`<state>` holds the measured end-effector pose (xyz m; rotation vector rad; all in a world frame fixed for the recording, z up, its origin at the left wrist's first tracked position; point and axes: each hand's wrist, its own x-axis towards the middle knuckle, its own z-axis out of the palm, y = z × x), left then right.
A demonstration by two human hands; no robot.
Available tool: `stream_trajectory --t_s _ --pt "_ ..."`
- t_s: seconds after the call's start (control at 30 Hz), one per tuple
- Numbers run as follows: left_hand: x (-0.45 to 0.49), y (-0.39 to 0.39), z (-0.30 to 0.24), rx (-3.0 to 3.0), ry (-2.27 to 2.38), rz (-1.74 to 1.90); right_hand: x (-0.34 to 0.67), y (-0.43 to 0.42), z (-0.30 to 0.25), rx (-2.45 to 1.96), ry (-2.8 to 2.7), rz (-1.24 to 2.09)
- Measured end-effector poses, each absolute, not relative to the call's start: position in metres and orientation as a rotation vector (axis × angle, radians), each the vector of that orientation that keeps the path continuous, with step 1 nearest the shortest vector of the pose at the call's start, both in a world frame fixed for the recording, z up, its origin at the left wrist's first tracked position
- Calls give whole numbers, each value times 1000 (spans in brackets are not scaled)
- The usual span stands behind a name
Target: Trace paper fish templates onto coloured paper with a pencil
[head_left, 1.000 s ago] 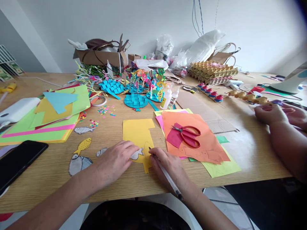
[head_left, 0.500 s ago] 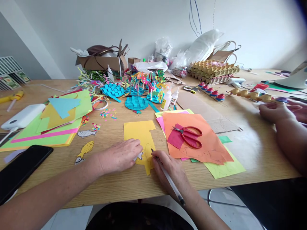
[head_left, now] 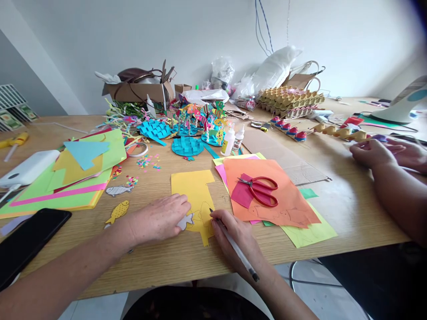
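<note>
My right hand [head_left: 233, 233] grips a clear-barrelled pen [head_left: 240, 254], its tip on the yellow paper [head_left: 191, 184] beside a pencil-thin fish outline. My left hand [head_left: 163, 218] is closed, its fingers curled over a small white paper fish [head_left: 187, 220] at the sheet's lower left edge; only the tail part of that fish shows. More drawn lines lie between the two hands. Left of my left hand are a dotted yellow paper fish [head_left: 117, 212] and a grey-white paper fish [head_left: 119, 190]. Another pale cutout is mostly hidden under my left forearm.
Red-handled scissors [head_left: 263, 190] lie on orange paper [head_left: 260, 166] at right. Two glue bottles [head_left: 228, 141] stand behind. Coloured sheets [head_left: 113, 149] and a phone [head_left: 33, 242] are at left. A co-worker's hands [head_left: 376, 153] handle egg-carton pieces at far right.
My left hand has slid a little left with the white fish, uncovering more drawn lines on the yellow paper. The pen tip stays near the same outline. The view has shifted slightly.
</note>
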<state>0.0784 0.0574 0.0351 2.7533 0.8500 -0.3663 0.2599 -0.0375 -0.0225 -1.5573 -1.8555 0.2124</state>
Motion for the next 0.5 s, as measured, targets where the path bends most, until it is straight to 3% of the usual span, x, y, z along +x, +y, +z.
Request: stream_trajectory --t_s 0.3,0.5 --pt "20 81 45 2674 1091 -118 260 -39 -19 -1603 -1838 268" --pt "-30 78 50 2642 1244 -213 263 -40 -20 -1616 -1857 310"
